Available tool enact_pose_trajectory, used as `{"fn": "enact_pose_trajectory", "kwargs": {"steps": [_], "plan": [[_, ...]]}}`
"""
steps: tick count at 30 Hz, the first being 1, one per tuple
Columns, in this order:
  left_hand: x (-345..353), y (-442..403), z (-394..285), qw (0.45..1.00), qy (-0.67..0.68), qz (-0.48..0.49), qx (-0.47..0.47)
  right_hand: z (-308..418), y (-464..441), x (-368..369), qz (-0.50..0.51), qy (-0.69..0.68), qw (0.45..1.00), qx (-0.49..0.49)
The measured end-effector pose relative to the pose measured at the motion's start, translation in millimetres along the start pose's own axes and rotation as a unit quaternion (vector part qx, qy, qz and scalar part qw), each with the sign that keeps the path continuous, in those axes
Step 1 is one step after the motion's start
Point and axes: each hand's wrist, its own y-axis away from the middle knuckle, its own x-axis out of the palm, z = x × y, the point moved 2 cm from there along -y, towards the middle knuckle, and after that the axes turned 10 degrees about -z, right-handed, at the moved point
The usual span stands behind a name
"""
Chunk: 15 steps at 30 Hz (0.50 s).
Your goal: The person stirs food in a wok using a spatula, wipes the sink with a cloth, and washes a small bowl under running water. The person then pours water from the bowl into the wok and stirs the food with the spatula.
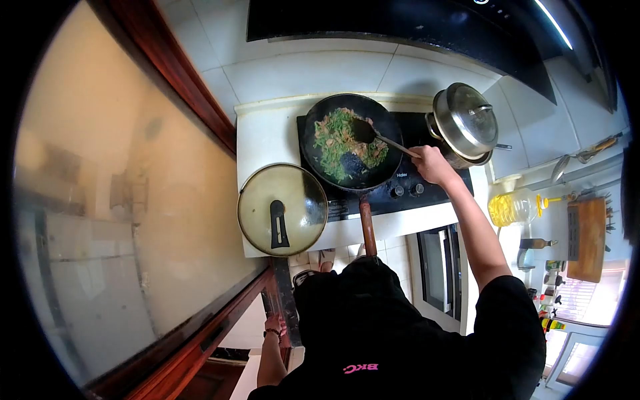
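My right hand (433, 165) is wrapped round the handle of a spatula (393, 144). The spatula's dark blade rests among chopped green vegetables and bits of meat (337, 137) in a black wok (320, 170). The wok sits on the black gas stove (420, 179), its wooden handle (368, 230) pointing towards my body. My left hand (275, 325), with a band at the wrist, hangs low at my side by the dark wooden door frame. Its fingers are too small and unclear to show whether they are open or closed.
A glass lid (283, 210) with a black handle lies left of the wok on the white counter (257, 143). At the right burner stands a lidded steel pot (467, 123). An oil jug (515, 208) and cutting board (587, 240) are further right. A range hood (400, 23) hangs above.
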Motion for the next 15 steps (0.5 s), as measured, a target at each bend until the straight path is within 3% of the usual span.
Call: {"fn": "enact_pose_trajectory", "kwargs": {"steps": [5, 12, 15], "plan": [[-0.9, -28.0, 31.1, 1.0, 0.006, 0.007, 0.019, -16.9, 9.3, 23.1, -0.016, -0.075, 0.992, 0.104], [-2.4, 4.7, 8.1, 0.999, -0.03, -0.016, 0.003, -4.7, 12.2, 50.1, -0.051, -0.076, 0.991, 0.101], [-8.7, 0.4, 5.0, 0.999, 0.031, 0.034, 0.002, -5.9, 10.9, 57.1, -0.045, -0.087, 0.985, 0.14]]}}
